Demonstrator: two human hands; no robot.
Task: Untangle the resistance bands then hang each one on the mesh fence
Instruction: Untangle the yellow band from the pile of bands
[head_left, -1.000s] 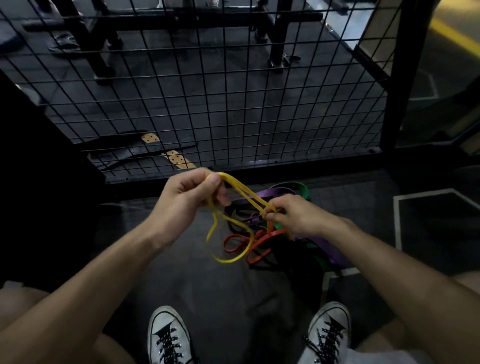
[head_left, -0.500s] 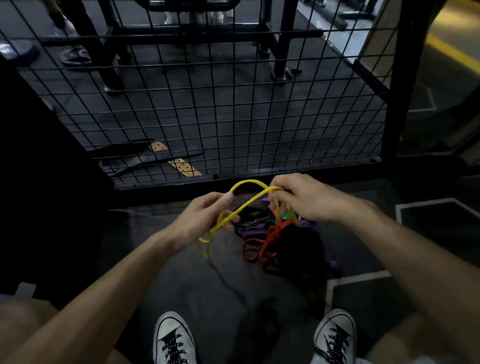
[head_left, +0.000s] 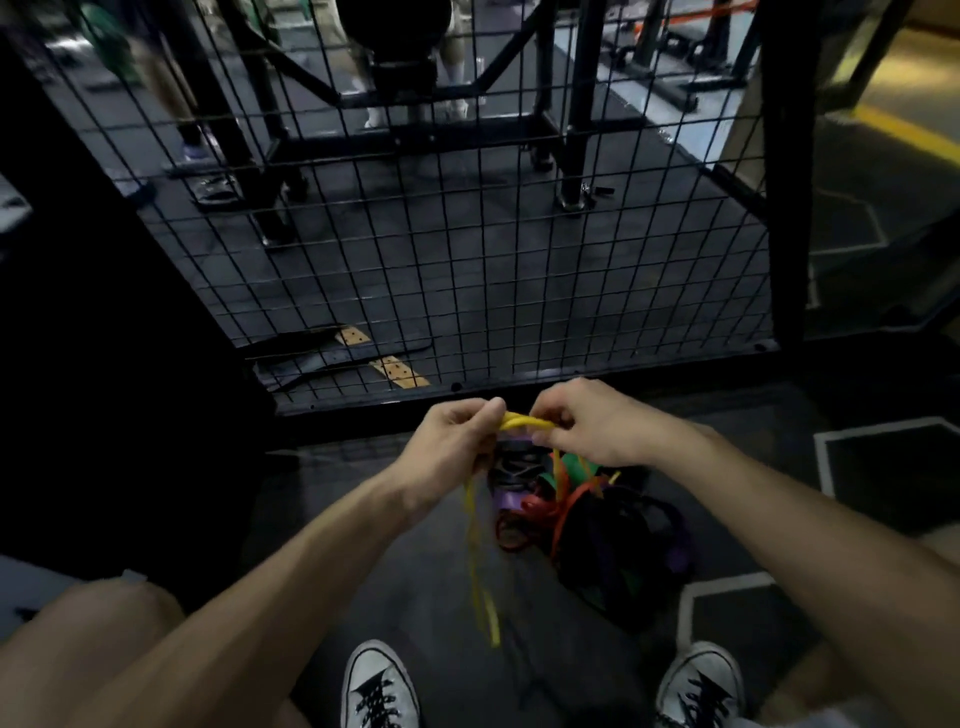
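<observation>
**Sam:** What is the left hand (head_left: 454, 441) doing?

**Mia:** It pinches the yellow band (head_left: 524, 423) between thumb and fingers. Long yellow loops hang down from it, almost to the floor (head_left: 395, 545).

**Sam:** And the right hand (head_left: 582, 421)?

**Mia:** Its fingers are curled round the same yellow band, right beside the left hand. A short bit of band is pulled tight between them, just in front of the bottom edge of the fence (head_left: 467, 260).

**Sam:** Where are the other bands?

**Mia:** In a pile (head_left: 587, 525) on the floor, under the right hand. I can see red, green, purple and some dark ones. It is blurry, so I cannot tell which goes round which.

**Sam:** What could go wrong?

**Mia:** I think the yellow band is not free yet. A bit of it seems to run down into the pile. If the hands pull hard, the knot could get tighter, or the whole pile could lift up.

**Sam:** Anything else?

**Mia:** The band is stretchy. If one hand slips, it could snap back. And the hanging loops could catch on the white shoe (head_left: 382, 691) below them.
</observation>
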